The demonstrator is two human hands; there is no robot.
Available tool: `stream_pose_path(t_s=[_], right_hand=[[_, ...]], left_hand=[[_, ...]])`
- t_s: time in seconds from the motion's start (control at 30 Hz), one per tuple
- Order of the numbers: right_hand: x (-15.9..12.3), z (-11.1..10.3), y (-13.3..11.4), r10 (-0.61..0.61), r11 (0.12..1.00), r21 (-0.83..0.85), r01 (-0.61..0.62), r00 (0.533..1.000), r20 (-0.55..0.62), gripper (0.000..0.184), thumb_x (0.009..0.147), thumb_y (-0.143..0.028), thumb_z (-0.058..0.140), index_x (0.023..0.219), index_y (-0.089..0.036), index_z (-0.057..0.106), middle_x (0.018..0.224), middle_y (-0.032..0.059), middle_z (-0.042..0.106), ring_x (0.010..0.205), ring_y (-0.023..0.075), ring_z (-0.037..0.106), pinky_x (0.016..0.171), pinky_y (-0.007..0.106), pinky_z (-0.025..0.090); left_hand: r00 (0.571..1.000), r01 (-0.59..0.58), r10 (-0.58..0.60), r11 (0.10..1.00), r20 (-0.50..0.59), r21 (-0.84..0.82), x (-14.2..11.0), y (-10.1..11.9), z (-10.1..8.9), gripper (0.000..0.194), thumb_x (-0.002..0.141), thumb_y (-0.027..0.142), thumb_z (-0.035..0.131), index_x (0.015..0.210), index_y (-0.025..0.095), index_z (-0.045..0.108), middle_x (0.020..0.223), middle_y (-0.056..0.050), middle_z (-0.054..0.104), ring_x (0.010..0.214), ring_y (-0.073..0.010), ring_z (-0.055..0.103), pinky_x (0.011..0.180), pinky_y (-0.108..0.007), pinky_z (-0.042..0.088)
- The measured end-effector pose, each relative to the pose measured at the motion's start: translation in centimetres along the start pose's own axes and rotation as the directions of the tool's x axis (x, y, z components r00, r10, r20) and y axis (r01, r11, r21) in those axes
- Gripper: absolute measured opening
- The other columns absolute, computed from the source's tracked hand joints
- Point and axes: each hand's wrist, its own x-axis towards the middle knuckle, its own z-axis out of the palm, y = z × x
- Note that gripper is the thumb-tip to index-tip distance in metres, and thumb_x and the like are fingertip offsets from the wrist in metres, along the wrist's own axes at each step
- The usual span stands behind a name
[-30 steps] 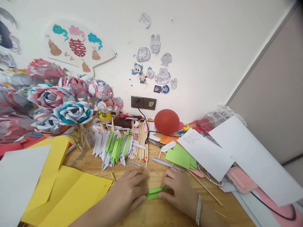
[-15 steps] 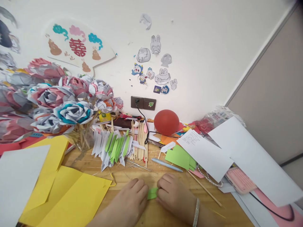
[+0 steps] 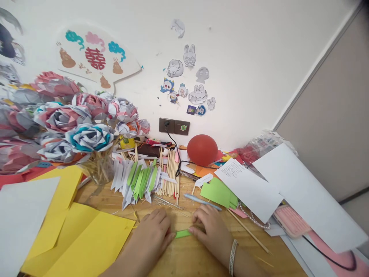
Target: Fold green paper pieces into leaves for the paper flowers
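Observation:
A narrow folded strip of green paper (image 3: 183, 233) lies low over the wooden table, one end at each of my hands. My left hand (image 3: 152, 236) is closed on its left end, the thumb along the near side. With thumb and bent fingers my right hand (image 3: 212, 231) pinches the other end; a silvery bracelet circles that wrist. Beyond my hands stands a row of folded white and green paper pieces (image 3: 140, 179). A light blue pen (image 3: 198, 201) lies just past my right fingers.
Paper flowers (image 3: 90, 138) stand in a clear vase at left, above yellow paper (image 3: 95, 238). Thin wooden sticks (image 3: 172, 173) and a red balloon (image 3: 202, 150) sit near the wall. Green sheets (image 3: 216, 190), white sheets (image 3: 249, 188) and a pink device (image 3: 292, 220) are at right.
My hands have moved slightly apart, and more of the green strip shows between them. It looks narrower now. My right fingers have opened out a little from a tighter curl.

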Motion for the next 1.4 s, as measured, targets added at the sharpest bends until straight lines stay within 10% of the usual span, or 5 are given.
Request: stream_pose_path(t_s=[0.57,1.0,1.4], right_hand=[[-0.2,0.6,-0.2,-0.169,0.981,-0.084,0.175,0.983,0.072,0.018,0.073,-0.022,0.073,0.077,-0.017,0.056,0.084,0.0011,0.059,0.080,0.0184,0.050,0.070,0.029,0.036],[-0.8,0.6,-0.8,-0.135,0.974,0.171,0.149,0.987,-0.086,0.014,0.078,-0.006,0.058,0.073,-0.017,0.050,0.079,0.0010,0.056,0.076,0.0166,0.051,0.067,0.026,0.036],[-0.3,0.8,-0.2,-0.306,0.929,0.160,0.333,0.936,-0.172,0.033,0.093,-0.037,0.041,0.073,-0.021,0.061,0.067,-0.0001,0.066,0.064,0.0146,0.056,0.065,0.027,0.035]], left_hand=[[0.995,0.022,-0.003,0.980,0.100,-0.198,-0.1,0.7,-0.3,0.010,0.083,0.014,0.051,0.081,0.017,0.061,0.086,-0.004,0.060,0.085,-0.0203,0.055,0.078,-0.032,0.044],[0.999,0.005,0.013,0.940,0.051,-0.340,-0.5,0.5,-0.4,0.015,0.086,0.025,0.045,0.077,0.020,0.056,0.083,-0.002,0.060,0.081,-0.0178,0.056,0.075,-0.027,0.043],[0.990,0.091,-0.026,0.874,0.141,-0.478,-0.5,0.6,-0.9,0.025,0.081,0.029,0.042,0.058,0.019,0.045,0.064,0.003,0.053,0.064,-0.0134,0.051,0.059,-0.020,0.033]])
